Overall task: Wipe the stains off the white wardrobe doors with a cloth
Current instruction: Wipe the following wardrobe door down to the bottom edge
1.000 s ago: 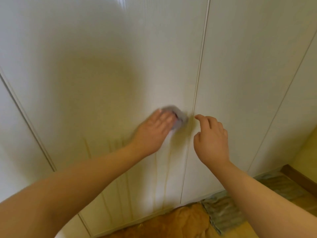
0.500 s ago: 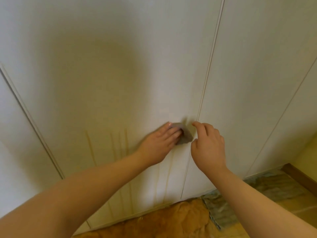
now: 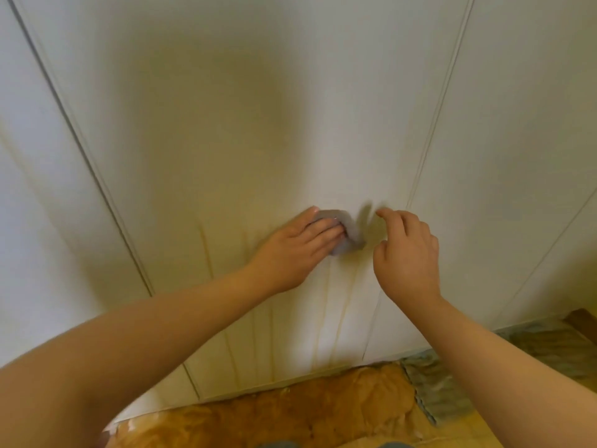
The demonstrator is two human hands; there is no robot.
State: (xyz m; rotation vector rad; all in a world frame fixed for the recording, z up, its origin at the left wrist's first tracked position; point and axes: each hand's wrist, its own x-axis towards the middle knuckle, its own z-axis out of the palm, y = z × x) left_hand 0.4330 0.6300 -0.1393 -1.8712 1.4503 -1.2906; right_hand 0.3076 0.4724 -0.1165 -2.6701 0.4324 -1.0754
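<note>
Cloth (image 3: 353,232) partly beneath left hand (image 3: 290,253)

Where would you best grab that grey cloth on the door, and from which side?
The free right-hand flap of the grey cloth, coming from the right. The left hand pins the rest flat against the wardrobe door, so only that edge lies uncovered; the right hand hovers beside it, holding nothing.

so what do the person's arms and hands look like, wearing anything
The left hand and right hand are bare: no gloves, rings, watch or bracelet show. Both forearms are bare too, with no sleeve in view down to the frame's edge.
</note>
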